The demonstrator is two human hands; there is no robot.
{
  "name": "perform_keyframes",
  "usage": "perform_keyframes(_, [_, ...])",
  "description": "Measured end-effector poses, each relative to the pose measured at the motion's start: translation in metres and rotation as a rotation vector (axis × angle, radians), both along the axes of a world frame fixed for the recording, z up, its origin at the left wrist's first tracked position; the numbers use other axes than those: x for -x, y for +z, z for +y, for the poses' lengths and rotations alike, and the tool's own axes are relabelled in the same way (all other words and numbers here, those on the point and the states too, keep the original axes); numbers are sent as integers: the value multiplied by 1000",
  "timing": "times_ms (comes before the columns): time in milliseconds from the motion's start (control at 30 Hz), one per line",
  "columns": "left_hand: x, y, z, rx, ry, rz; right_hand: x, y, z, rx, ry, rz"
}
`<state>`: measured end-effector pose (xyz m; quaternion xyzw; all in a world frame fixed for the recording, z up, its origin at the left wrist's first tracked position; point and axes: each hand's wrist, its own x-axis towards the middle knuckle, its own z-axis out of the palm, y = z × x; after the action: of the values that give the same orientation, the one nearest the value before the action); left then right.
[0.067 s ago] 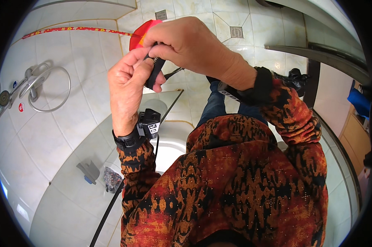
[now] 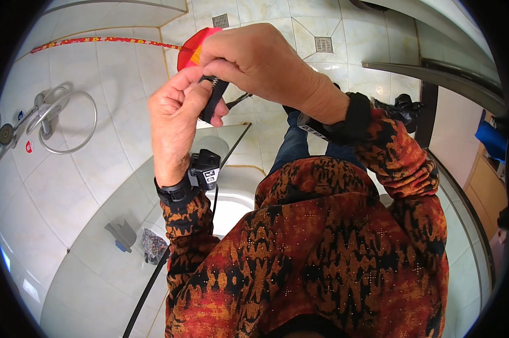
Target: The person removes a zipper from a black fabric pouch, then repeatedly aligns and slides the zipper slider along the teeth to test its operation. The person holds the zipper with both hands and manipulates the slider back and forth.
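Note:
A black strip (image 2: 211,104) with a row of metal teeth, which looks like a zipper, is held up between my two hands. My left hand (image 2: 173,115) is closed on it, thumb pressed on its face near the teeth and fingers behind. From the right my right hand (image 2: 260,62) reaches over, its thumb and fingers pinched at the strip's upper end. Those fingers hide that end, so a slider cannot be made out. Black bands with small devices are strapped round both wrists.
A red, pink and yellow broom-like head (image 2: 192,53) with a patterned handle (image 2: 105,39) leans beyond my hands. A hand shower (image 2: 6,134) with its hose hangs at left. A glass panel (image 2: 96,270) stands at lower left, a white toilet (image 2: 235,211) below my hands, black bags (image 2: 404,107) at right.
The strip has tilted slightly to the right at its upper end, and more of the metal teeth show. My right fingers have shifted a little; my left hand is nearly still.

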<state>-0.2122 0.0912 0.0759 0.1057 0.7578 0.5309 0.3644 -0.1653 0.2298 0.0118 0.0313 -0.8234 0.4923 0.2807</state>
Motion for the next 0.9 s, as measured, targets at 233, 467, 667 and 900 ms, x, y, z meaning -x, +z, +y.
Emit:
perform_keyframes(233, [2, 1, 3, -30, -14, -36, 2, -4, 7, 10, -176, 138])
perform_keyframes(467, [9, -2, -4, -164, 51, -58, -11, -3, 46, 980, -97, -304])
perform_keyframes(667, [13, -3, -3, -279, 77, -60, -18, -5, 31, 1156, 91, -358])
perform_keyframes(900, [12, -1, -4, -245, 43, -53, -18, 11, 17, 1164, 213, -303])
